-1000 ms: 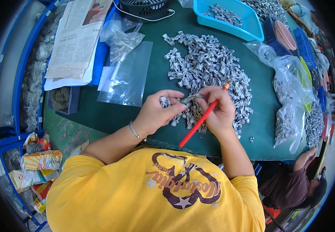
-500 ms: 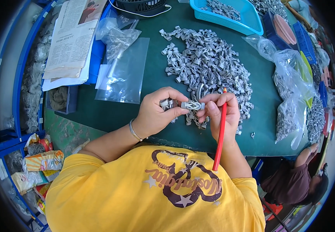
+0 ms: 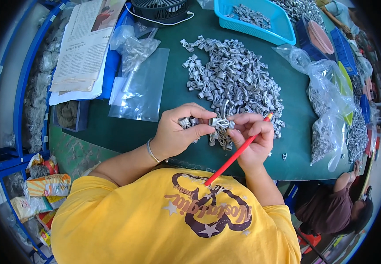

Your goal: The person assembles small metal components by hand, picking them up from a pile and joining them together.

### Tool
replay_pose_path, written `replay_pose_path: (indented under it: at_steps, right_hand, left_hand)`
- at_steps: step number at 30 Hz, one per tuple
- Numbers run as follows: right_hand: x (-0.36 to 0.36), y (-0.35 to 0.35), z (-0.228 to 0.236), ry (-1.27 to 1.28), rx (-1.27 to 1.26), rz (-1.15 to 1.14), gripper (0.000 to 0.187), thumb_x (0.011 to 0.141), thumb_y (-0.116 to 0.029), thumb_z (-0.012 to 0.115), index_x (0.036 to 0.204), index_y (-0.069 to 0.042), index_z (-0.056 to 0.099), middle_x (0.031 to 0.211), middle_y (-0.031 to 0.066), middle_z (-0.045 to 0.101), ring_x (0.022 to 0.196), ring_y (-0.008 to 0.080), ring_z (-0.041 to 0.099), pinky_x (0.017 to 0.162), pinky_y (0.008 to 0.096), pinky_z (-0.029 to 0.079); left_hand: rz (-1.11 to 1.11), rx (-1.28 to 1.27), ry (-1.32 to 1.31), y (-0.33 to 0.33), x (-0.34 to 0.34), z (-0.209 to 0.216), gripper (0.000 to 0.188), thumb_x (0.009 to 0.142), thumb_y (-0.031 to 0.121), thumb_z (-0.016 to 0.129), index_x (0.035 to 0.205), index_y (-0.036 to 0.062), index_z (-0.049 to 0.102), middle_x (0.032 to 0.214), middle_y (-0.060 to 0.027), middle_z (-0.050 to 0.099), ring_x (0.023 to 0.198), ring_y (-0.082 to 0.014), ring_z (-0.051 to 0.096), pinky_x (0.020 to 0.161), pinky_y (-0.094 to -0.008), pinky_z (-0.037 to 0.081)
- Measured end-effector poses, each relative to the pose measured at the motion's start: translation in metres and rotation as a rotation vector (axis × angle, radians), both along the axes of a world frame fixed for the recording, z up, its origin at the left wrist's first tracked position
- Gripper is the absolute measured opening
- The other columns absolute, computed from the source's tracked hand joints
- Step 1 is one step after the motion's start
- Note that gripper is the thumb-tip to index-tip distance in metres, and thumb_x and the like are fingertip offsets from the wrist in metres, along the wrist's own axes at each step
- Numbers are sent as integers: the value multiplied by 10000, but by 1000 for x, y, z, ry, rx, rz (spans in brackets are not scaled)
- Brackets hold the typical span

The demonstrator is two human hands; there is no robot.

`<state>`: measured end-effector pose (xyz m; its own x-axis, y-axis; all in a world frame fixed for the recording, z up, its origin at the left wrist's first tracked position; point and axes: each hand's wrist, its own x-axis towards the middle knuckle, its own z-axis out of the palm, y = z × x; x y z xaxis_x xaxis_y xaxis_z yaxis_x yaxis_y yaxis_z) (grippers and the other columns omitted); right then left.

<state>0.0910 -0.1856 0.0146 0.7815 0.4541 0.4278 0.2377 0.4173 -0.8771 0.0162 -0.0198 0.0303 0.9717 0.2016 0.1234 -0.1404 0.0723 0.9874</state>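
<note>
Between my two hands, over the near edge of the pile, is a small grey looped metal fitting with ribbed ends (image 3: 221, 123). My left hand (image 3: 173, 131) pinches its left end between thumb and forefinger, and more such fittings (image 3: 186, 122) sit in the curl of its fingers. The right end is pinched by my right hand (image 3: 255, 140). That hand also carries a slim red pen-like stick (image 3: 231, 162), slanting down-left across the front of my shirt. Beyond my hands a large heap of the same grey fittings (image 3: 239, 75) lies on the green table.
Flat clear plastic bags (image 3: 148, 88) and newspapers (image 3: 78, 48) lie at the left. A black fan (image 3: 160, 9) and a turquoise basket (image 3: 256, 33) stand at the back. Filled clear bags (image 3: 326, 101) lie at the right, near another person (image 3: 331, 207). Blue shelving (image 3: 21, 88) runs along the left.
The red stick has swung from nearly upright to a slant, its lower end moving left as my right hand turned. The fitting between my hands has turned slightly.
</note>
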Motion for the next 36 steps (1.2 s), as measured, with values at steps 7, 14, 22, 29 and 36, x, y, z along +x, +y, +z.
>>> replay_pose_path:
  at_steps: [7,14,22,29,36]
  right_hand:
    - [-2,8,16,-228,-34,69,290,716,84,645,774,-47,392,899,170,570,842,266,597,734,346,502]
    - [10,16,-2,-338,-541,-65,233,681,76,640,741,-36,444,811,123,603,696,230,572,621,295,462]
    - [11,28,-4,-676,-650,-64,218,650,99,621,741,-28,469,859,135,610,721,274,582,619,331,470]
    - [3,13,4,-119,-236,13,261,700,137,624,727,-29,424,896,169,612,753,164,594,645,239,488]
    - [0,7,2,-18,-136,43,199,791,134,489,841,-25,380,992,201,557,768,188,610,688,254,518]
  left_hand:
    - [-72,-260,155,6,-2,-15,170,865,111,534,1009,23,553,860,-93,597,715,-142,594,494,-215,466]
    - [130,-772,256,37,-10,-22,132,890,222,517,886,92,489,763,-22,501,620,-104,496,411,-179,359]
    - [141,-443,296,28,-13,-28,134,820,141,618,885,52,541,666,-23,532,502,-72,467,374,-170,303]
    - [-45,15,213,12,-13,-15,243,735,96,706,933,0,604,735,-17,589,565,-47,528,500,-181,430]
    - [50,361,-44,12,-10,-7,209,691,39,720,868,-5,617,772,-54,604,662,-94,569,590,-211,453]
